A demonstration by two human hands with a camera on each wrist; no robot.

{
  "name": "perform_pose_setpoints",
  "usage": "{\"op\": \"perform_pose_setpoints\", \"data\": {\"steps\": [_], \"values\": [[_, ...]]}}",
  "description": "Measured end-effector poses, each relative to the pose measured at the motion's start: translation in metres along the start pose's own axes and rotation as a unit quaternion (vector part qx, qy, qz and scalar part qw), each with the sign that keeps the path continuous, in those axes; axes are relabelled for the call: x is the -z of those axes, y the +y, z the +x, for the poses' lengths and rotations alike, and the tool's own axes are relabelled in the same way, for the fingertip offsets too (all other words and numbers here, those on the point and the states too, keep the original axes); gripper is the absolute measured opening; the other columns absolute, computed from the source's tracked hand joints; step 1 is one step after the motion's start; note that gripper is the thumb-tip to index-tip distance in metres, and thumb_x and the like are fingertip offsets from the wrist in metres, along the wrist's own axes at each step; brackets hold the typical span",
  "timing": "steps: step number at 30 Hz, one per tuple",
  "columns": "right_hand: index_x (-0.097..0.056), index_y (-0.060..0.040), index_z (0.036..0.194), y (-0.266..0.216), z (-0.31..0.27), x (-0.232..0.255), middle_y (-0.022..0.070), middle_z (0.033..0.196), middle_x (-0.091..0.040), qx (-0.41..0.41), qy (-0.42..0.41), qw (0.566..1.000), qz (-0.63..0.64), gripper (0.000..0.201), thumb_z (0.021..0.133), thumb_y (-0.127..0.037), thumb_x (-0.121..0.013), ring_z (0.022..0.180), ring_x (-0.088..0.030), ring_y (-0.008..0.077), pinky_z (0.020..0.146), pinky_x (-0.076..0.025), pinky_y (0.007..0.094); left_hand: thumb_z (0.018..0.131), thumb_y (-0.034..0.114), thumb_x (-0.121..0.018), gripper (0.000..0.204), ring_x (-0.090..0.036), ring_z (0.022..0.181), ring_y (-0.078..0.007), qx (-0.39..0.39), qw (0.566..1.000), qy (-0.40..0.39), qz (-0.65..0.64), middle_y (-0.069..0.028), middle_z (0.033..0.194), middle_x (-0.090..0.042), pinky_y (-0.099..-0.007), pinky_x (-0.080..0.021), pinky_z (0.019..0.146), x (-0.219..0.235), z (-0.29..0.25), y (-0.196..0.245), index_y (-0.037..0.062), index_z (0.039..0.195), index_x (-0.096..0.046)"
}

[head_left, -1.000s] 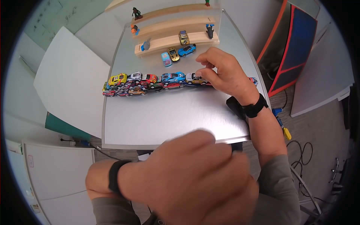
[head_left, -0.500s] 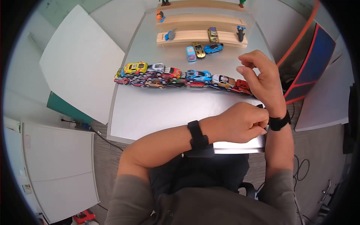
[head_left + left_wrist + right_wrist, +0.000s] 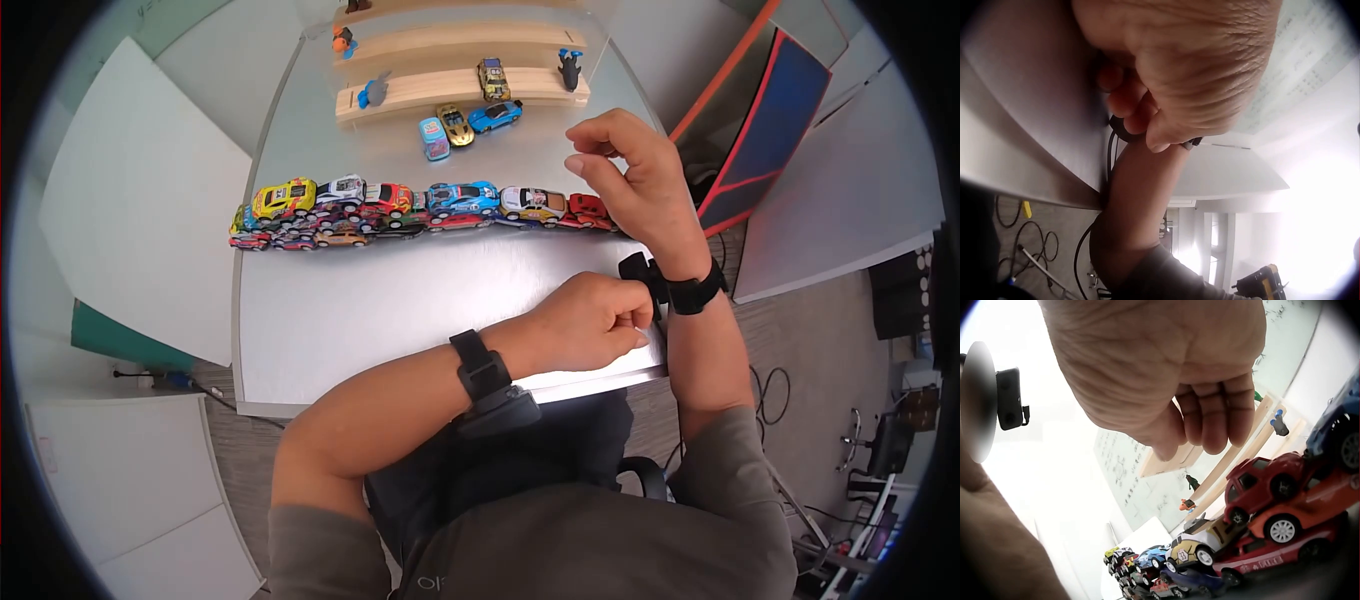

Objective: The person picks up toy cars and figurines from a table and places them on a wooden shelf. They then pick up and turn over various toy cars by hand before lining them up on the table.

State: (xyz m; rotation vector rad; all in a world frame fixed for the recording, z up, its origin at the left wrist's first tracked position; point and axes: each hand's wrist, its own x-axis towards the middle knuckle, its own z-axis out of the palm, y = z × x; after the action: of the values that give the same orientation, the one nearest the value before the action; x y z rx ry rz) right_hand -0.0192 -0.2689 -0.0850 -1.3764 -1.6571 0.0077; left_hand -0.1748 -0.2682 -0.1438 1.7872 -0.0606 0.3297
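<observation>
My left hand [image 3: 590, 320] is near my right wrist, its fingers curled in and nothing visible in them. Beside those fingers is the black camera [image 3: 640, 275] strapped to that wrist. My right hand [image 3: 635, 185] hovers above the right end of a stacked row of toy cars, thumb and index apart in a loose C with nothing between them. Nearest to it are a red toy car [image 3: 1260, 484], an orange one [image 3: 1310, 506] and a white-and-gold one [image 3: 533, 205]. A yellow toy car [image 3: 285, 198] tops the row's left end.
Behind the row are a pale-blue toy car [image 3: 434, 140], a gold one [image 3: 455, 125] and a blue one [image 3: 495, 117]. Farther back, wooden steps [image 3: 440, 97] hold a patterned toy car [image 3: 493, 80] and small animal figures. Cables [image 3: 1038, 250] lie on the floor.
My left hand has moved from the near foreground up and forward to beside my right wrist. The right hand keeps its loose curl. The head view has shifted; the cars appear undisturbed.
</observation>
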Motion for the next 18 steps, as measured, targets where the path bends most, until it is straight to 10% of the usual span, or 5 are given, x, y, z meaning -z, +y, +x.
{"op": "perform_pose_setpoints", "data": {"steps": [9, 18], "values": [[-0.067, -0.0026, 0.105, -0.018, 0.057, 0.012, 0.0128, 0.093, -0.063, 0.007, -0.100, 0.990, -0.100, 0.024, 0.081, -0.001, -0.068, 0.080, -0.065, 0.0299, 0.072, -0.053, 0.0377, 0.086, 0.001, -0.073, 0.013, -0.057, 0.061, -0.0103, -0.005, 1.000, 0.010, -0.008, -0.0043, 0.070, -0.061, -0.0282, -0.046, 0.057, -0.001, -0.001, -0.003, 0.0013, 0.090, -0.061], [-0.066, -0.0069, 0.115, 0.024, 0.115, -0.030, 0.0115, 0.112, -0.063, 0.160, -0.273, 0.884, -0.344, 0.035, 0.082, 0.004, -0.062, 0.096, -0.067, 0.0343, 0.080, -0.053, 0.0453, 0.085, 0.004, -0.073, 0.013, -0.059, 0.062, -0.0156, -0.013, 1.000, 0.010, 0.003, -0.0057, 0.070, -0.061, -0.0317, -0.046, 0.059, 0.000, 0.000, -0.003, 0.0027, 0.092, -0.061]]}}
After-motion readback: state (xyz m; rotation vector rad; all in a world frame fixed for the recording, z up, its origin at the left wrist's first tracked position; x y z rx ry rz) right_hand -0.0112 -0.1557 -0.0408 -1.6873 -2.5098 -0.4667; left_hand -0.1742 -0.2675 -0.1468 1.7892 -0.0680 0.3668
